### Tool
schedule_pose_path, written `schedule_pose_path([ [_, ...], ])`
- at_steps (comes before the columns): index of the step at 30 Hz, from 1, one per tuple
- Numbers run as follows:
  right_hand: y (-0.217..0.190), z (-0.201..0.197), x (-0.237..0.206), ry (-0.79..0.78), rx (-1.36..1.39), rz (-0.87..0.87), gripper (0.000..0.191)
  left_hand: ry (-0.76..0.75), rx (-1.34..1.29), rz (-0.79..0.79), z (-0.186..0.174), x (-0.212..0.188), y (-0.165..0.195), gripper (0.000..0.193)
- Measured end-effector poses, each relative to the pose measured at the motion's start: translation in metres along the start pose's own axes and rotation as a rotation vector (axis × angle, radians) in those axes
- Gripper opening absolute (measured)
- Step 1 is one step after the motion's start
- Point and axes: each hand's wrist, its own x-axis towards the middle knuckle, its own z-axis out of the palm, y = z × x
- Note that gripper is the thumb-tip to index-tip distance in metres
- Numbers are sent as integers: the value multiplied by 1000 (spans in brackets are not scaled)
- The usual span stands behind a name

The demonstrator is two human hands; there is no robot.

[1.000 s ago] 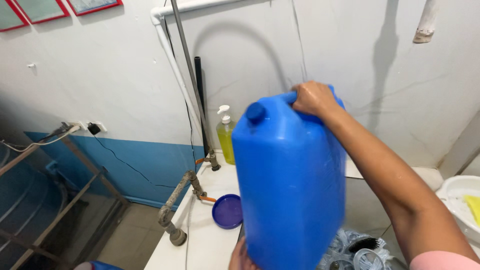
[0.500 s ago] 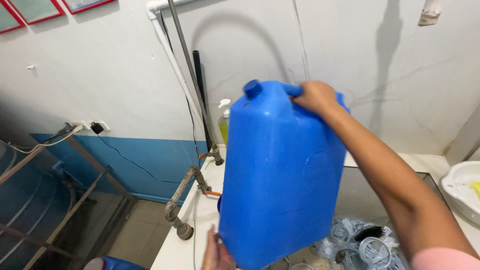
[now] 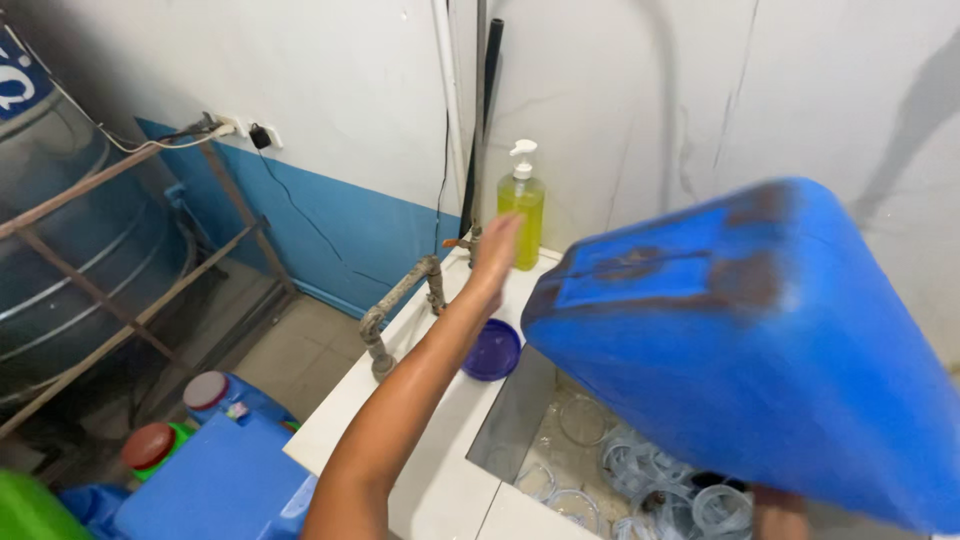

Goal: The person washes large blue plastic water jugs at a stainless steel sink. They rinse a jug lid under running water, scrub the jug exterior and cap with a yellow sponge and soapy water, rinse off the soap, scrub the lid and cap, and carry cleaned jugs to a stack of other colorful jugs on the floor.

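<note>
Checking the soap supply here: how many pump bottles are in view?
1. A yellow-green pump bottle stands on the white counter against the wall, just beyond the left hand. The tilted blue jerrycan may hide others behind it.

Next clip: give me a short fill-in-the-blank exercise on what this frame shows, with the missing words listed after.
1. The left hand reaches toward the yellow-green soap bottle with a white ____ top.
2. The large plastic jerrycan tilted over the sink is ____ in colour.
3. The round purple lid lies on the white ____ beside the sink.
4. The clear plastic rings lie inside the ____.

Missing words: pump; blue; counter; sink
</note>
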Motion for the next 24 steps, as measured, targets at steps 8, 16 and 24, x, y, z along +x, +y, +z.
schedule_pose_path([
  [8, 55, -17, -44, 58, 62, 113, 38, 497, -215, -480, -82, 1, -121, 27],
  [16, 55, -13, -53, 40, 53, 113, 37, 372, -945, -379, -107, 28, -86, 17],
  [24, 46, -15, -59, 30, 45, 125, 37, 448, -231, -317, -88, 6, -109, 35],
])
